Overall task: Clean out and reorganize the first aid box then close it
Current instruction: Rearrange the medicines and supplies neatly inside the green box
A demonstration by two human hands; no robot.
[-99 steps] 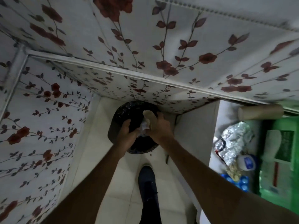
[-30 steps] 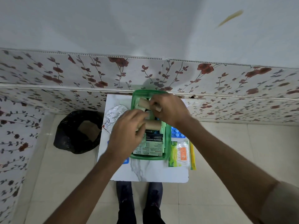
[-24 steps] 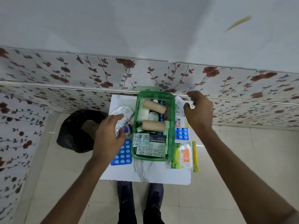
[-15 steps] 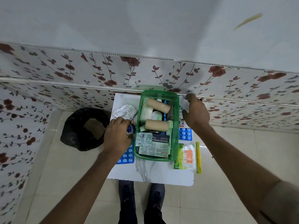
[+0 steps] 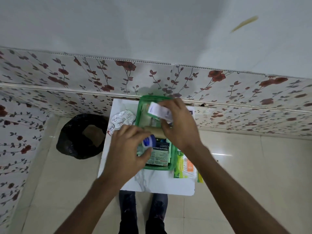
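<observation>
Both hands loaded over the green box.
My left hand pinches a small blue-capped jar; my right hand holds a white packet. Box lies at twelve o'clock, long axis pointing away.

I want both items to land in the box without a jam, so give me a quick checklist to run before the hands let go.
1. Box open, no lid in the way: ok; the green box shows its contents from above.
2. Left hand has its item secured: ok; fingers close around the small blue-capped jar.
3. Right hand has its item secured: ok; it pinches the white packet above the far end of the box.
4. Both items over the box: ok.
5. Free room under each item: cannot tell; the hands hide the spots, and a tan roll lies between them.
6. Table cleared of leftovers: not ok; foil wrap and green packets remain outside.
</observation>
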